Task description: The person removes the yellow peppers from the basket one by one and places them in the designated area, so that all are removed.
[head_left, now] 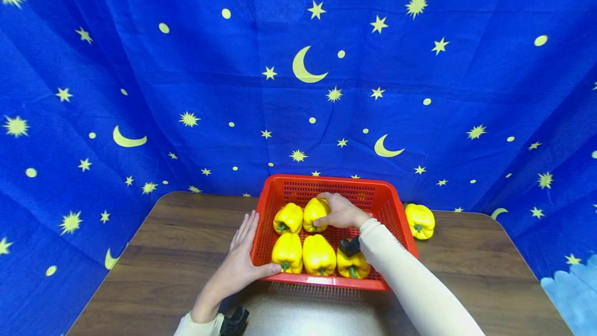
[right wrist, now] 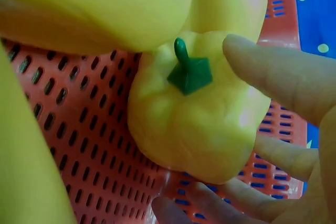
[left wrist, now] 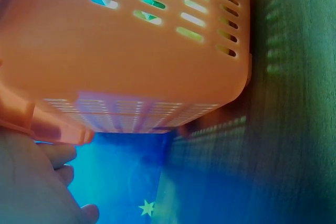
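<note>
A red perforated plastic basket [head_left: 333, 282] stands on the table with several yellow bell peppers inside. In its back row, my right hand [head_left: 342, 211] holds a yellow bell pepper [head_left: 313, 212] beside another yellow pepper [head_left: 289, 217]. The right wrist view shows this pepper's green stem [right wrist: 190, 74], with the thumb on one side and the fingers curving around the other. My left hand [head_left: 240, 261] rests against the basket's front left corner. Its thumb lies over the front rim and its straight fingers extend along the outer left side, seen in the left wrist view beside the basket wall [left wrist: 121, 51].
One more yellow bell pepper [head_left: 420, 221] lies on the wooden table [head_left: 186, 253], just right of the basket. A blue cloth [head_left: 210, 77] with yellow moons and stars hangs close behind the basket and along both sides.
</note>
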Demonstrator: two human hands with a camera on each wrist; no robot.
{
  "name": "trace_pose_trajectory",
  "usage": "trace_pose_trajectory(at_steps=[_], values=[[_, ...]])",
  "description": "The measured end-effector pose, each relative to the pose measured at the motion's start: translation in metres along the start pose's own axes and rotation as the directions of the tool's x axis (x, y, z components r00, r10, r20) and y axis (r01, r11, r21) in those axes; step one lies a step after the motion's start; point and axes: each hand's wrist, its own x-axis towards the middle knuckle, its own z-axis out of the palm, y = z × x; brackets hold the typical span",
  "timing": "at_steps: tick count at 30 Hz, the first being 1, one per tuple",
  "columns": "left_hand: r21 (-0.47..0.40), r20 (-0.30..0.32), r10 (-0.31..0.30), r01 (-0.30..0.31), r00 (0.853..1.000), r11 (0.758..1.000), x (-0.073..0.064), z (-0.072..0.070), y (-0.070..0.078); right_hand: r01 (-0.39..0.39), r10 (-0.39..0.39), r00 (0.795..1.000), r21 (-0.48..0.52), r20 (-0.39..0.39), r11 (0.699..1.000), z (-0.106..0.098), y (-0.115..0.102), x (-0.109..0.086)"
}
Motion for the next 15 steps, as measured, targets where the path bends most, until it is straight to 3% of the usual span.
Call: trace_pose_trajectory(at_steps=[9, 15], values=[[0.002, 0.006, -0.018, 0.018, 1.000, 1.000, 0.0003, 0.0005, 0.0003, -0.001, -0.002, 1.000, -0.097, -0.031, 0.995, 0.0073, -0.0040, 0.0028], [0.005, 0.006, -0.022, 0.022, 1.000, 1.000, 0.0004, 0.0006, 0.0003, -0.019, 0.017, 1.000, -0.108, -0.020, 0.994, 0.0084, -0.0062, 0.0034]])
